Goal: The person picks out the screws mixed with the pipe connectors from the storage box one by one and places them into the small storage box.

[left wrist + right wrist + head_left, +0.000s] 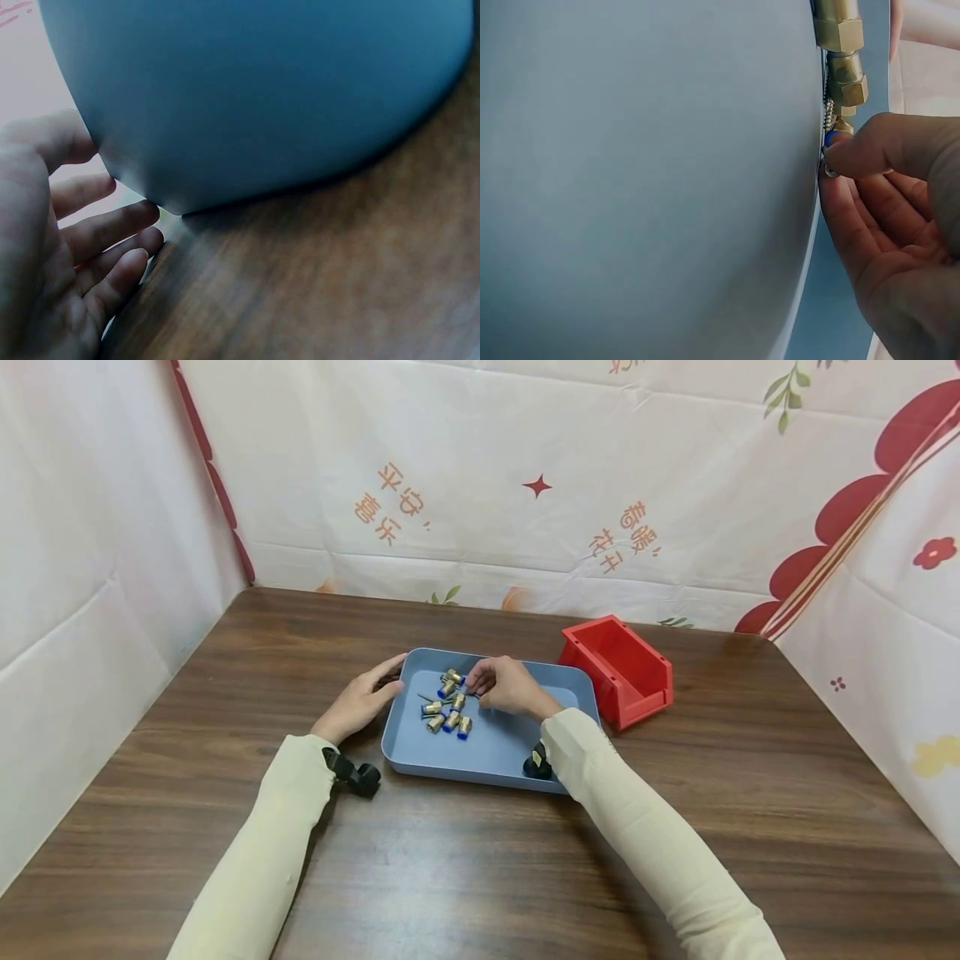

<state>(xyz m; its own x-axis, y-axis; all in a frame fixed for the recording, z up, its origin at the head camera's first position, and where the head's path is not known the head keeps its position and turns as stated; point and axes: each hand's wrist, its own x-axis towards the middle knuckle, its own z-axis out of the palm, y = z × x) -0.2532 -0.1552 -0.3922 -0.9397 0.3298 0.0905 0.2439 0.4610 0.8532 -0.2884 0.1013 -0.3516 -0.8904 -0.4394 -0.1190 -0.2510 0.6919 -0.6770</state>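
Note:
A blue-grey tray [480, 768] holds a loose group of brass fittings [452, 720] with blue ends, and thin screws [425, 697] lie among them. My left hand [362, 702] rests against the tray's left side, its thumb by the rim and its fingers lightly bent along the outer wall [225, 112]. Over the tray, my right hand [506, 685] pinches a small silver screw [830, 172] between thumb and forefinger; most of it is hidden. Just beyond those fingertips, brass fittings [840, 34] show in the right wrist view.
Against the tray's right back corner stands a red open-fronted bin [618, 672]. The brown wood-grain table [420, 868] reaches back to a printed white cloth [480, 510]. A black wrist camera [360, 777] sits beside the left sleeve.

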